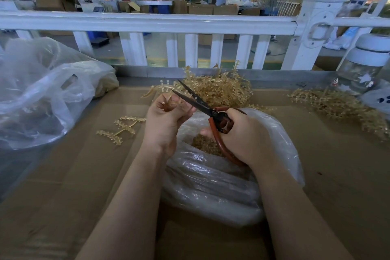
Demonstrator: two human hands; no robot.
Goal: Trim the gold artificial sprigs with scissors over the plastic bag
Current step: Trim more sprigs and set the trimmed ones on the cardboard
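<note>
My left hand (166,118) grips a gold sprig (163,91) whose tips stick out above the fingers. In my right hand (242,135) are the scissors (196,101), gripped by their red-brown handles, with the dark blades parted and pointing up-left beside the sprig. Both hands hover over the open clear plastic bag (217,186), which holds gold trimmings (204,143). Behind the hands lies a pile of gold sprigs (221,88).
A cut sprig (122,129) lies on the cardboard-covered table (84,175) to the left. A large clear bag (42,95) fills the left side. More sprigs (337,107) and a glass jar (363,65) sit right. A white railing (147,23) runs behind.
</note>
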